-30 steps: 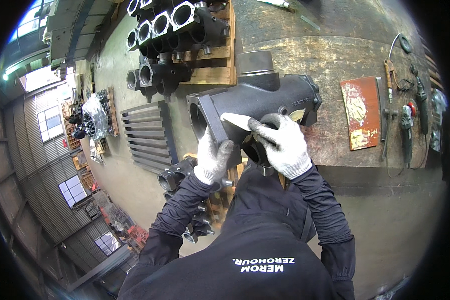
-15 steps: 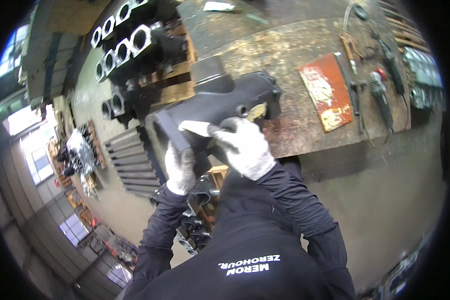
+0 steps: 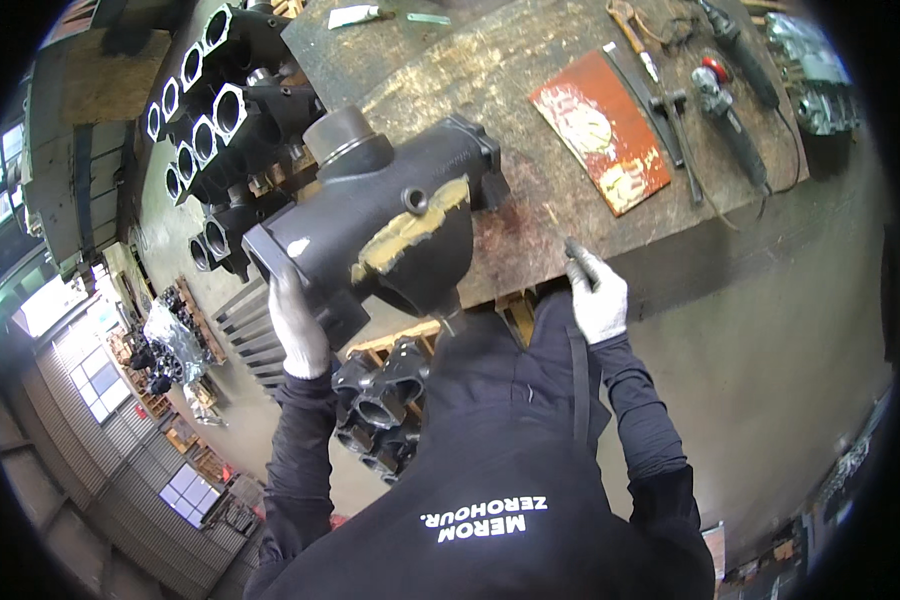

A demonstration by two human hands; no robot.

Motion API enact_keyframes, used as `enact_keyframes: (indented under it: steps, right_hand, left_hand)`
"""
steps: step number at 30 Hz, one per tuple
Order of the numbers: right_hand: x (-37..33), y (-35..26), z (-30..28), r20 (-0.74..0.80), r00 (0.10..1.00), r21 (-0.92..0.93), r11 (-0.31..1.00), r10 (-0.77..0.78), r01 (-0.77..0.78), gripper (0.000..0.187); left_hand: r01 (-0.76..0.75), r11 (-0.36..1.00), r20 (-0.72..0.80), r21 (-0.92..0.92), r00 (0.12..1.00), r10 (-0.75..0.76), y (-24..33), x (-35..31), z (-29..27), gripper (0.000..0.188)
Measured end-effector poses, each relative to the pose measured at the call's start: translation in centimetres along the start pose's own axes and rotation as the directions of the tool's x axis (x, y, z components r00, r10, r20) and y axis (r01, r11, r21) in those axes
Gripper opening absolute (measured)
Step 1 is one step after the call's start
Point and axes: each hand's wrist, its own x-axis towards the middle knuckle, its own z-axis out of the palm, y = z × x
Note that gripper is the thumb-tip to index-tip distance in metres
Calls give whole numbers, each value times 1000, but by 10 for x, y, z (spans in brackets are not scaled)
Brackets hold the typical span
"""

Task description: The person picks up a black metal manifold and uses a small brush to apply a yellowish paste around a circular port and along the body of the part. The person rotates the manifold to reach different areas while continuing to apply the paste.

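A large black metal pipe casting (image 3: 340, 220) rests on the near left part of the workbench, its flanged end jutting past the edge. A round neck stands up from it, and a rough patch of tan filler (image 3: 410, 235) and a small white spot (image 3: 298, 247) mark its side. My left hand (image 3: 298, 325), in a white glove, grips the flange at its left end, some fingers hidden behind it. My gloved right hand (image 3: 598, 300) is apart from the casting, above the bench's front edge. Its darkened fingers are pressed together; whatever they pinch is too small to name.
On the workbench (image 3: 490, 85) lie a red board (image 3: 605, 135) smeared with filler, a hammer (image 3: 678, 140), an angle grinder (image 3: 730, 125) and a white tube (image 3: 354, 16). Black castings (image 3: 235, 115) are stacked to the left; others (image 3: 380, 400) sit below the bench.
My right hand has drawn away from the casting, to the right, uncovering the filler patch. My left hand stays on the flange. The view has shifted, and the casting's neck shows more fully.
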Motion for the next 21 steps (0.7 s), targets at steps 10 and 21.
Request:
enact_keyframes:
  steps: [10, 21]
  right_hand:
    - [-8, 41, 1, -55, 960, 203, 945, 273, -257, 36]
    - [-12, 33, 0, 37, 977, -47, 977, 211, -210, 33]
  left_hand:
    - [124, 982, -26, -143, 991, -129, 39, 12, 12, 35]
    - [105, 992, 79, -68, 992, -100, 28, 30, -6, 38]
